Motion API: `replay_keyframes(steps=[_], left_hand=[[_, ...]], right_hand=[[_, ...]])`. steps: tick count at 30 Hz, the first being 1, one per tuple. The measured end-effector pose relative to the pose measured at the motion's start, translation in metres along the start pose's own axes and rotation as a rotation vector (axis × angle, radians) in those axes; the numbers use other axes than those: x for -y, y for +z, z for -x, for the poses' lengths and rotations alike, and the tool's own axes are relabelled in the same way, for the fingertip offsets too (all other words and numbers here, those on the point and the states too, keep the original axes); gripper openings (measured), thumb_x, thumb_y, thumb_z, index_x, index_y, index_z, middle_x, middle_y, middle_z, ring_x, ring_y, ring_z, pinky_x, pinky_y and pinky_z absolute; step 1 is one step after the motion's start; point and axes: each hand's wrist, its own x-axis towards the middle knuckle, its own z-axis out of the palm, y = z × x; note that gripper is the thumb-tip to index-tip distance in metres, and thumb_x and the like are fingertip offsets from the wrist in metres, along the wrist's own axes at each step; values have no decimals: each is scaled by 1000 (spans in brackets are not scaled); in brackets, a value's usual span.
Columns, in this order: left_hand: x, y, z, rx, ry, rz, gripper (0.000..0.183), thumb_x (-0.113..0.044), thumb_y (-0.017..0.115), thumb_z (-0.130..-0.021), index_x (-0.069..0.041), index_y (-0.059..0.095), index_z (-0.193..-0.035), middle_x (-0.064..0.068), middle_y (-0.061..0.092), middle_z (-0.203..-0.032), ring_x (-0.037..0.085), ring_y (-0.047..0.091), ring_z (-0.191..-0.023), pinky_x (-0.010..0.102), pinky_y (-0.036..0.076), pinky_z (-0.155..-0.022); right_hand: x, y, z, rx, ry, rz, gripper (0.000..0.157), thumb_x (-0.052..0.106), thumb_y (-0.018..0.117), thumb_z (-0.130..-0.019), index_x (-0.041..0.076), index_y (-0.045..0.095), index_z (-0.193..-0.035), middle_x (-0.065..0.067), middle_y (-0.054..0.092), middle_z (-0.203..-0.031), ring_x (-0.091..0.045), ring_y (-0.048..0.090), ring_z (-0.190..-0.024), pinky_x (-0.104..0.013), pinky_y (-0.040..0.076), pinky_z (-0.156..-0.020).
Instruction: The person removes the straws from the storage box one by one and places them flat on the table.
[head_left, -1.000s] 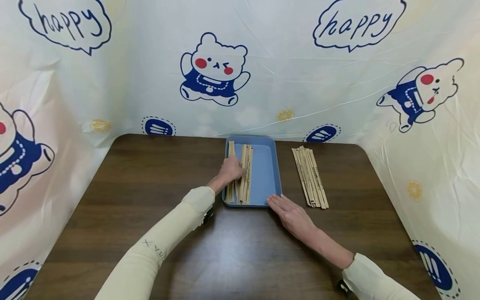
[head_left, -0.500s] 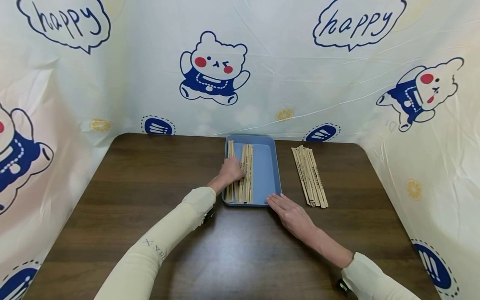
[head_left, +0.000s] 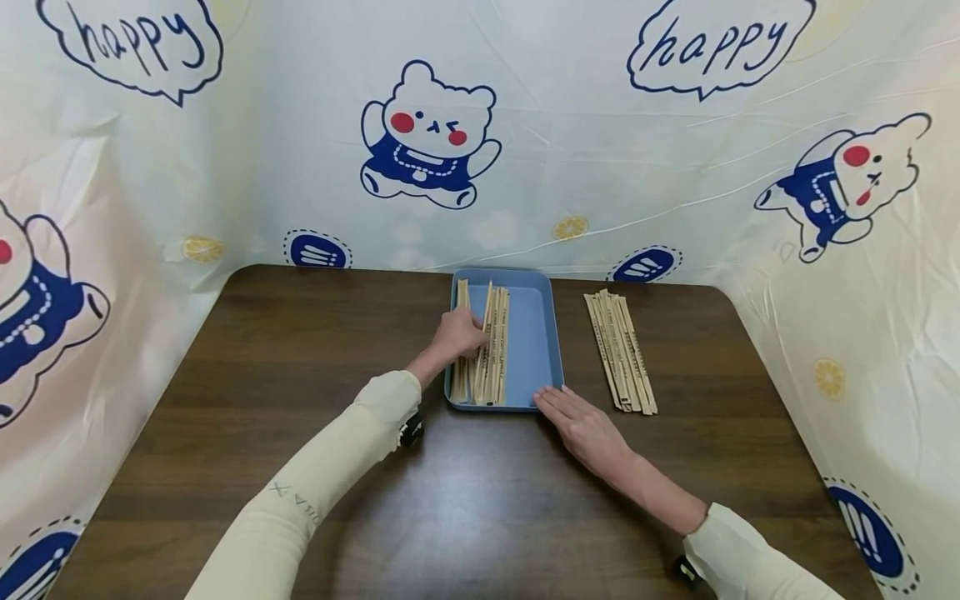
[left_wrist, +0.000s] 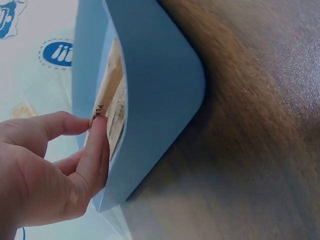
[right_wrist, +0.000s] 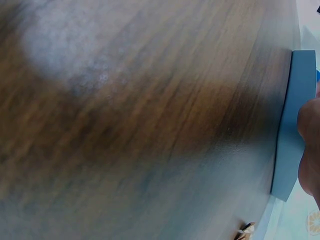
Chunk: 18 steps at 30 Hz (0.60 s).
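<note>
Inside the blue tray point(head_left: 532, 333) lie paper-wrapped straws point(head_left: 496, 350), long, thin and tan with dark print, in two groups lengthwise on its left side. My left hand point(head_left: 459, 333) reaches over the tray's left side. In the left wrist view, its thumb and forefinger pinch one wrapped straw point(left_wrist: 106, 95), which slants up from others behind the tray wall. My right hand point(head_left: 592, 432) lies with straight fingers at the tray's near right corner, fingertips on the rim. Only part of that hand shows at the edge of the right wrist view, against the tray wall point(right_wrist: 295, 125).
A second bundle of wrapped straws point(head_left: 619, 352) lies on the brown wooden table point(head_left: 465, 500), right of the tray. A patterned cloth point(head_left: 540, 167) hangs close behind the table and along both sides.
My left hand has shifted slightly up and back, and the top of one straw in the right-hand group now sticks up at a slant. My right hand has stayed still.
</note>
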Motion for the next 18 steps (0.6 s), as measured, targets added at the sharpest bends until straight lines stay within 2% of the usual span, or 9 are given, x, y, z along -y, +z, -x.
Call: replay_keyframes(steps=[3,4,5,6,8,10,11,14,18], left_hand=[[-1,-5,3,1,-21,65,46,1,59,-89,-14,29,-56,-3,19,-52,10,21,-43,26,34,-47],[-2,-7,4,2,-36,91,42,1,59,-89,-12,31,-60,-2,23,-56,10,24,-44,27,40,-48],[-2,-9,4,1,-51,125,34,1,59,-90,-8,41,-62,0,32,-60,10,30,-45,28,46,-51],[-2,-11,5,2,-67,154,24,0,59,-90,-4,51,-69,3,41,-67,10,37,-48,30,52,-56],[-3,-15,7,10,-98,218,6,1,58,-91,4,63,-95,11,54,-91,14,47,-57,36,59,-66],[-4,-19,9,23,-120,266,34,0,59,-92,5,60,-125,17,55,-120,19,58,-71,41,60,-76],[-5,-21,10,27,-127,280,43,0,59,-92,4,55,-135,19,53,-128,23,61,-78,42,60,-78],[-5,-28,13,43,-146,305,46,-2,59,-93,2,53,-139,20,53,-133,30,64,-91,40,60,-79],[-3,-38,15,38,-148,323,47,-1,58,-93,1,53,-140,19,55,-128,36,64,-100,37,60,-77]], right_hand=[[-1,1,-1,-11,-10,1,52,14,19,-111,-7,63,-128,-21,64,-127,-32,61,-120,-46,46,-103],[-1,1,-1,-14,-11,2,52,14,19,-111,-7,63,-128,-21,64,-126,-32,61,-119,-47,46,-103],[-1,1,0,-17,-12,3,51,13,19,-111,-7,64,-127,-21,65,-126,-32,61,-119,-46,46,-103],[-1,1,0,-21,-14,5,52,13,19,-111,-7,64,-127,-21,65,-126,-32,61,-119,-47,47,-102],[-1,1,-1,-22,-13,5,52,14,19,-111,-8,64,-127,-21,65,-125,-32,61,-119,-47,47,-102],[-1,0,0,-22,-10,3,52,14,20,-112,-8,64,-127,-22,65,-125,-32,61,-118,-47,47,-102],[-1,0,-1,-22,-10,3,52,14,19,-112,-8,64,-127,-22,65,-125,-32,61,-118,-47,47,-102],[-1,1,-1,-20,-10,2,53,15,19,-112,-8,64,-126,-22,65,-125,-32,61,-118,-47,47,-102],[0,0,-1,-12,-9,2,53,15,18,-112,-8,64,-127,-22,64,-126,-32,61,-119,-47,47,-102]])
